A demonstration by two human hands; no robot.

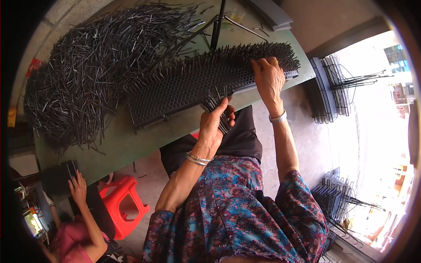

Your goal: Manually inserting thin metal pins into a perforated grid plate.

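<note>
A long black board (169, 98) dotted with round holes lies slantwise on the table. Thin black sticks (186, 61) stand upright in rows along its far side, thickest at the right end. My left hand (212, 122) is closed around a bundle of similar black sticks (212, 101) just in front of the board's near edge. Over the board's right part, my right hand (269, 79) reaches down with its fingers bent together at the standing sticks. Its fingertips are partly hidden, and I cannot see what they grip.
A big heap of loose black sticks (105, 57) covers the left of the green table (112, 158). A black metal stand (215, 33) rises behind the board. A red stool (127, 206) and another person's hand (78, 188) are at lower left. Wire racks (331, 90) stand right.
</note>
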